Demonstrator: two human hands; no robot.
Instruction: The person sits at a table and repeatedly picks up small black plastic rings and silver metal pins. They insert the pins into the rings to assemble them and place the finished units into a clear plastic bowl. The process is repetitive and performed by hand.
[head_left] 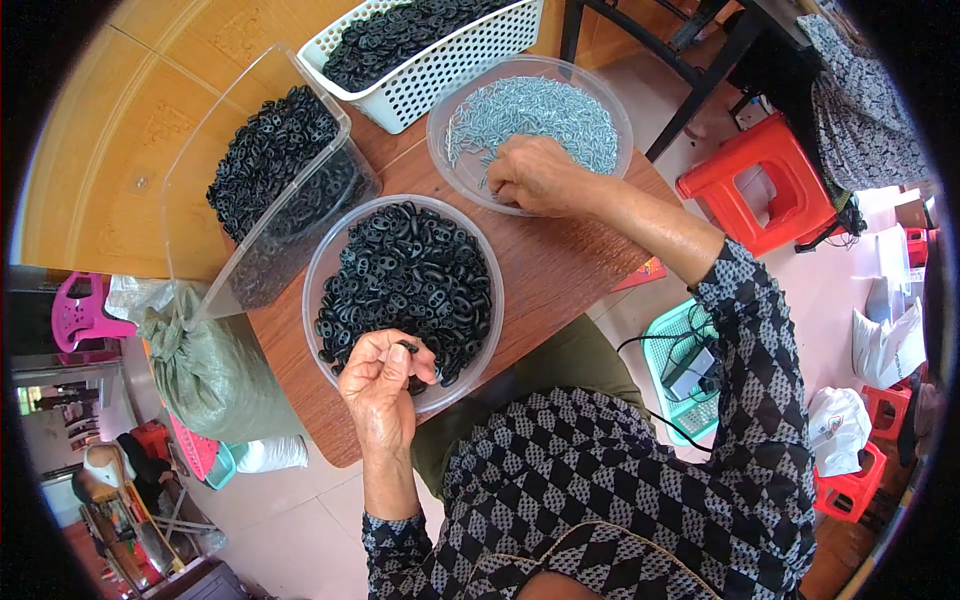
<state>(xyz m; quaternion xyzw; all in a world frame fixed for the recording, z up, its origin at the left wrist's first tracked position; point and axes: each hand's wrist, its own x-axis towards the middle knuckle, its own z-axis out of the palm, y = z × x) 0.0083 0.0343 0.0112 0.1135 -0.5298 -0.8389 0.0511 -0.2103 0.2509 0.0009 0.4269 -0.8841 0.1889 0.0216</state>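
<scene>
My left hand (384,385) is closed, with a small black plastic piece (408,346) pinched between thumb and fingers. It is over the near rim of a round clear tub (314,272) heaped with black plastic two-holed pieces (400,275). Farther off and to the right, my right hand (535,178) reaches into a second round clear tub (621,120). Its fingers are bent together at the near edge of a heap of small, thin silvery metal pieces (545,108). What they pinch, if anything, is hidden.
Both tubs stand on a brown wooden table (560,262). Behind are a clear plastic bin (345,130) and a white perforated basket (405,100), both holding black pieces. A red stool (770,190) and green basket (655,345) are at right; a tied sack (215,375) is at left.
</scene>
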